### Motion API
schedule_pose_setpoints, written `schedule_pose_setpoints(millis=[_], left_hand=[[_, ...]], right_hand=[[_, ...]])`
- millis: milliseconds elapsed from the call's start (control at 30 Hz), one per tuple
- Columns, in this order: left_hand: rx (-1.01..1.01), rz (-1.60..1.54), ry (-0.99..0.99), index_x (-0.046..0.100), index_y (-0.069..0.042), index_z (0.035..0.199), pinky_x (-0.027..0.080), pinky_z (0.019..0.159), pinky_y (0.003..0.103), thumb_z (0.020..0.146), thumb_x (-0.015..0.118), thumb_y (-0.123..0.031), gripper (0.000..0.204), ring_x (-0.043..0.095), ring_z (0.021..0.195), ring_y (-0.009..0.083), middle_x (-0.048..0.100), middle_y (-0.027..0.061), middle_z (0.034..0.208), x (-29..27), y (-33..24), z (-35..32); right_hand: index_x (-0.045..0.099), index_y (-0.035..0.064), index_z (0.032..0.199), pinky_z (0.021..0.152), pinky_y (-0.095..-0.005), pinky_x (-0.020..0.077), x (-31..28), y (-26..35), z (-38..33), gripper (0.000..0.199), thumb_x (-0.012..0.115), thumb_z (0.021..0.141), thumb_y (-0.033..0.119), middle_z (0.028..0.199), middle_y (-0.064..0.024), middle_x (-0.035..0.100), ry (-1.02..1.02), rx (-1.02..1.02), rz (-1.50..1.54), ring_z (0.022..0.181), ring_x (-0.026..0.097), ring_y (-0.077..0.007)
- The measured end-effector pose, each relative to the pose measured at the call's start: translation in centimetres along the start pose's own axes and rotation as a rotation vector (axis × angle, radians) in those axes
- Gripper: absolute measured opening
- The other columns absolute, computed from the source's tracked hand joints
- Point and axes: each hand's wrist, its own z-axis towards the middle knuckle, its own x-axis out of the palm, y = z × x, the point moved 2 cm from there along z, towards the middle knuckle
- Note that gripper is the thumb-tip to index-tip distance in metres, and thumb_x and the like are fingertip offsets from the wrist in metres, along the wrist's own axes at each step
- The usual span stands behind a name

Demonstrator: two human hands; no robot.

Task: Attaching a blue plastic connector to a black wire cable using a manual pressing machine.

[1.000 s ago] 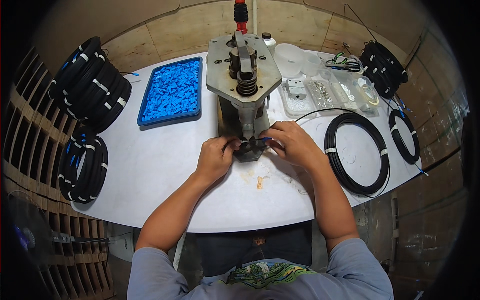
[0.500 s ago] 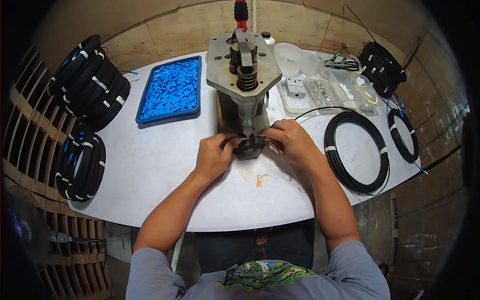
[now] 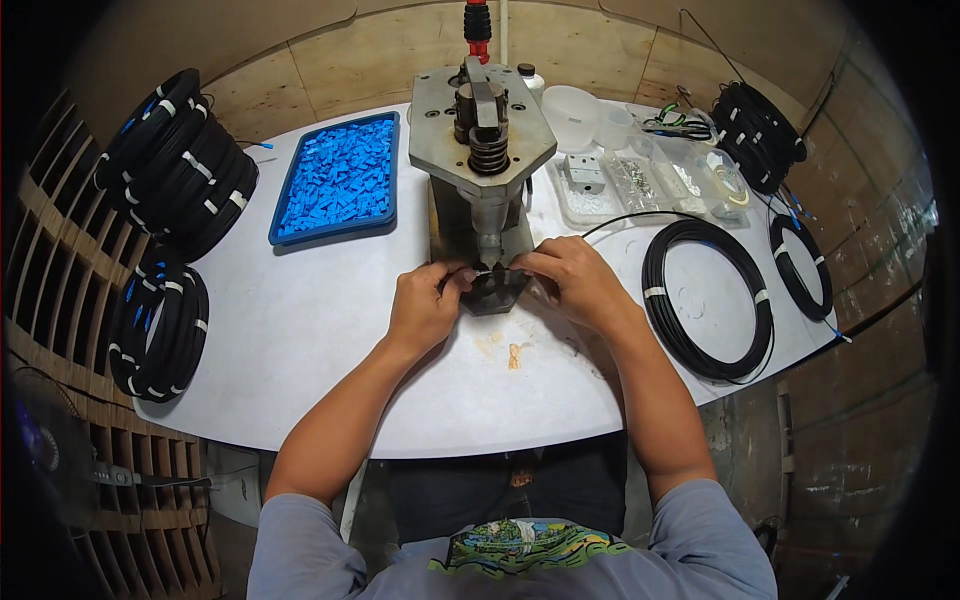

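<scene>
Small part (image 3: 487, 272) pinched between left hand (image 3: 425, 305) and right hand (image 3: 570, 280).

1. The press (image 3: 482, 150) is dull grey metal, worn, with a steel spring on top.
2. The tabletop (image 3: 300, 330) is smooth, matt white.
3. The tray (image 3: 340, 180) is glossy blue plastic.
4. The cable coils (image 3: 706, 300) have matt black sheathing.
5. The wall panels (image 3: 330, 60) look like bare plywood.

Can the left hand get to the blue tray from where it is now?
Probably yes: the left hand is at the press base, and only bare table lies between it and the blue tray, though its fingers are busy.
</scene>
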Motion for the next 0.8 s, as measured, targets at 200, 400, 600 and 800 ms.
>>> schedule_pose_setpoints(millis=[200,400,600,800], left_hand=[[-0.031,-0.063,-0.005,0.074,0.006,0.104,0.056,0.071,0.031,0.096,0.065,-0.007,0.018,0.075,0.076,0.0192,0.077,0.0162,0.084,0.12,0.09,-0.05],[-0.013,-0.059,-0.008,0.074,0.005,0.104,0.057,0.071,0.030,0.095,0.065,-0.006,0.017,0.075,0.075,0.0188,0.077,0.0157,0.084,-0.01,-0.01,-0.04],[-0.044,-0.063,0.010,0.074,0.006,0.104,0.057,0.072,0.030,0.094,0.065,-0.005,0.017,0.075,0.076,0.0187,0.077,0.0152,0.085,-0.01,-0.06,0.01],[-0.017,-0.071,-0.001,0.074,0.006,0.104,0.057,0.072,0.030,0.095,0.065,-0.004,0.016,0.075,0.076,0.0187,0.077,0.0149,0.084,0.06,0.01,0.01]], right_hand=[[0.073,0.0110,0.103,0.073,-0.0400,0.0524,-0.13,0.21,0.05,0.043,0.071,0.065,-0.008,0.082,-0.0079,0.064,-0.030,-0.023,-0.013,0.079,0.064,-0.0299],[0.073,0.0115,0.100,0.071,-0.0418,0.0534,-0.72,0.61,0.24,0.035,0.073,0.068,-0.002,0.080,-0.0084,0.067,-0.001,0.001,0.002,0.078,0.066,-0.0310],[0.074,0.0113,0.100,0.071,-0.0411,0.0539,-0.53,0.50,0.18,0.035,0.072,0.068,-0.003,0.079,-0.0084,0.068,-0.049,-0.031,-0.007,0.076,0.066,-0.0308],[0.076,0.0106,0.101,0.069,-0.0393,0.0520,-0.34,0.26,0.04,0.042,0.072,0.063,-0.007,0.078,-0.0070,0.063,-0.019,-0.005,0.020,0.075,0.064,-0.0284]])
